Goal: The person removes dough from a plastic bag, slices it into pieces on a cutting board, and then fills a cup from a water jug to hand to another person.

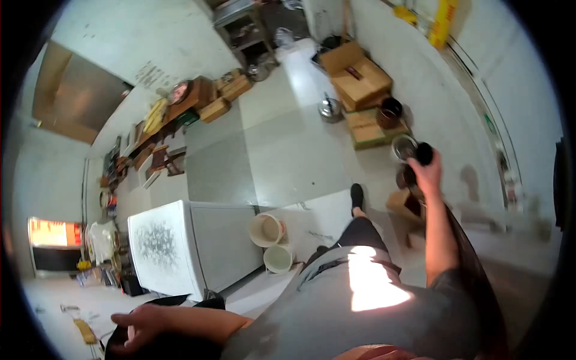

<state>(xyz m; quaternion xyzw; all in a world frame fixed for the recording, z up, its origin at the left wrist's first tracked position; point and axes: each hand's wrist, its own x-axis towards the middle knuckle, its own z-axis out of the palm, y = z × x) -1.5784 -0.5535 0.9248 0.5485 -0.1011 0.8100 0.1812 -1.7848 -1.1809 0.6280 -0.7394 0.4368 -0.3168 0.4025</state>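
Note:
My right hand (428, 175) reaches out at the right with its fingers wrapped round a black cup-shaped object (425, 153). Just beyond its fingertips is a round shiny metal vessel (404, 147), which the hand partly overlaps in this view. A dark brown pot (405, 176) shows under the wrist side of that hand. At the lower left, my left hand (141, 327) hangs out over dark cloth with its fingers stretched and nothing in them.
Cardboard boxes (367, 81) stand along the right wall, with a dark pot (389, 114) on a lower box (361, 128). A steel kettle (329, 109) sits on the tiled floor. Two white buckets (278, 259) stand beside a white fridge (222, 240). Wooden furniture (168, 159) lines the far wall.

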